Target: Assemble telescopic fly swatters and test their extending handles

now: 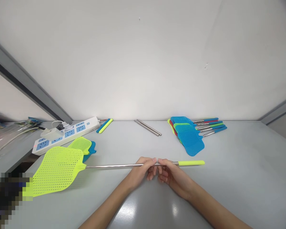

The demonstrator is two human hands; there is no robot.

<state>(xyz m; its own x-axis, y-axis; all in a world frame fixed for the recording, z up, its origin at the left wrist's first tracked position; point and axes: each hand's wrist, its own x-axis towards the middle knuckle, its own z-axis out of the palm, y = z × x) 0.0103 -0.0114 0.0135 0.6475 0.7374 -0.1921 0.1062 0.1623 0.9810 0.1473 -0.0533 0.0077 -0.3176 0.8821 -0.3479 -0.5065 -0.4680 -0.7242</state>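
Note:
Both my hands grip the metal rod of a yellow-green fly swatter [59, 170], which lies crosswise above the table with its rod drawn out long. My left hand [141, 171] pinches the rod near its middle, thumb on top. Close beside it, my right hand [173, 176] is closed on the rod nearer the yellow-green grip at the right end. The perforated head points left. Behind that head lie a smaller-looking yellow-green swatter head [82, 144] and a blue swatter head [91, 149], partly covered.
A white power strip [69, 135] with plugs stands at the back left. Next to it lie blue and yellow-green handle grips [105, 125]. Metal rods [147, 128] rest at the back middle. Several stacked swatters [190, 140] lie at the back right. A wall [143, 70] rises behind.

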